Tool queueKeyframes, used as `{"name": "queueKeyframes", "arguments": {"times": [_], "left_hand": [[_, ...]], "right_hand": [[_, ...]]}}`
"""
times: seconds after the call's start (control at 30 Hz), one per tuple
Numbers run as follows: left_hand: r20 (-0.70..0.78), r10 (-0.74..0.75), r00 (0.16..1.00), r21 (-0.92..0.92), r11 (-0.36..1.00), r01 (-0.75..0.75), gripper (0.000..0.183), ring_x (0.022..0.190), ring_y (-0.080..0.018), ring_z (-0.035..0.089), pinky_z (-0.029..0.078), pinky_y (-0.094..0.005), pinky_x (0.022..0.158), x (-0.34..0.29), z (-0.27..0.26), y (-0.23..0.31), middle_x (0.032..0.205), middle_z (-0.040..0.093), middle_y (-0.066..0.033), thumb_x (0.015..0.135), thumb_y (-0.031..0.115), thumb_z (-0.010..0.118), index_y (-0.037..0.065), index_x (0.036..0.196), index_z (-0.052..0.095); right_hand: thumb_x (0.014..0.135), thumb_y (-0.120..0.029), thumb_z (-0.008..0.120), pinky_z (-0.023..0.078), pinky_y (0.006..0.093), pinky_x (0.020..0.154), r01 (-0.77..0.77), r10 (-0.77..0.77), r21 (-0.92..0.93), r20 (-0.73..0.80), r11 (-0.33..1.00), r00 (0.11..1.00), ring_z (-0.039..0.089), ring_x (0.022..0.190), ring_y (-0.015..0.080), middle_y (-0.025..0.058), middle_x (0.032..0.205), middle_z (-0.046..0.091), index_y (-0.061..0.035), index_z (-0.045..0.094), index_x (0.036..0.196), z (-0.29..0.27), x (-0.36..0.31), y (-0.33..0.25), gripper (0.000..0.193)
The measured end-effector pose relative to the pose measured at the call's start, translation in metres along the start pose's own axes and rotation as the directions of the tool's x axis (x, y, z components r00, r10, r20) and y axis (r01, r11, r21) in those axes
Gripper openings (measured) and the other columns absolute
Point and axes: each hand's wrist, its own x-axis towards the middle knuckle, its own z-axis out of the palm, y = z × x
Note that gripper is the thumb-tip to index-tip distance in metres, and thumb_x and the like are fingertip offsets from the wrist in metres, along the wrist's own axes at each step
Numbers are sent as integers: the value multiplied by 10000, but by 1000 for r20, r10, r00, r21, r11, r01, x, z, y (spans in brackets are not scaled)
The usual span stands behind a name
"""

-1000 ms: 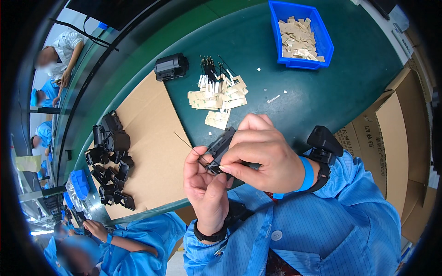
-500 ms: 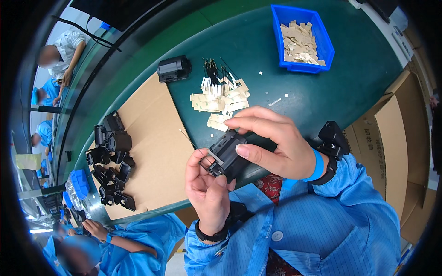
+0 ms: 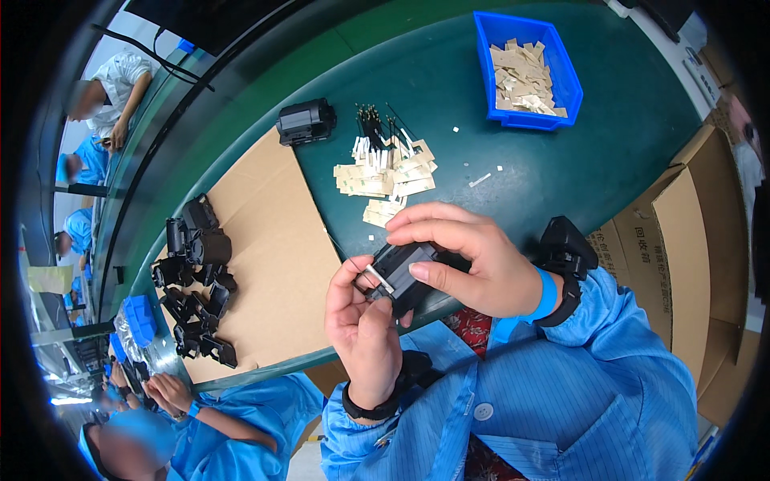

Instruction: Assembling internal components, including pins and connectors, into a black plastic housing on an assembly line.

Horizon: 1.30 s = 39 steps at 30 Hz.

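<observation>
Above the near edge of the table, a black plastic housing [image 3: 403, 282] is held between my two hands. My left hand [image 3: 367, 341] grips its left end, thumb below and fingers curled behind. At that end, by my left fingertips, a thin pale strip [image 3: 375, 278] lies against the housing; whether it is fixed there I cannot tell. My right hand [image 3: 489, 268] spans the housing from the right, thumb on the near face and fingertips over the far side, hiding part of it. Just beyond lies a pile of flat antennas [image 3: 385, 172] with beige adhesive backing and black leads.
A blue bin [image 3: 525, 120] of beige pieces stands at the far right. Another black housing [image 3: 306, 122] sits near the cardboard sheet [image 3: 281, 264], which bears several black parts [image 3: 196, 280]. An open carton [image 3: 650, 248] is at right. A co-worker's hands [image 3: 170, 393] are at lower left.
The housing has turned slightly between my hands, and my right hand has shifted a little left. The thin lead that stuck out above my left fingers no longer shows there.
</observation>
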Motion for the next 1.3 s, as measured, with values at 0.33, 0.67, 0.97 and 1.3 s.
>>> {"name": "queueKeyframes", "arguments": {"times": [0.33, 0.67, 0.97, 1.3], "left_hand": [[40, 22, 999, -120, 993, -17, 420, 745, -102, 560, 470, -209, 515, -1, -9, -4, 928, 530, -19, 813, 1, 492, 49, 1206, 352], [103, -184, 977, -85, 977, 193, 444, 842, -156, 591, 532, -250, 562, 10, 3, -2, 1006, 552, -78, 804, 101, 592, 55, 1202, 401], [380, -6, 925, 273, 956, -106, 489, 1084, -273, 471, 417, -419, 876, 15, -28, -2, 1200, 454, -158, 828, 149, 563, 69, 1270, 369], [219, -169, 961, 29, 985, 167, 471, 1084, -266, 474, 424, -404, 893, 7, -16, 6, 1207, 446, -167, 826, 97, 563, 62, 1257, 375]], "right_hand": [[747, -40, 605, 446, 350, 855, 35, -34, 10, -51, 999, 998, 549, 1012, 302, 160, 1089, 552, 18, 586, 1008, 5, -1, -3, 268], [778, -99, 620, 419, 372, 905, 56, -66, -96, -98, 994, 993, 527, 1068, 287, 147, 1115, 559, -19, 593, 1044, -11, -7, 2, 279], [803, -159, 589, 448, 382, 805, 196, -192, 22, -125, 980, 973, 559, 917, 314, 163, 977, 587, -4, 578, 979, 0, 0, 13, 234], [758, -99, 610, 438, 364, 831, 143, -144, -38, -52, 989, 988, 549, 969, 299, 161, 1020, 587, 9, 569, 980, 5, -1, -12, 250]]}}
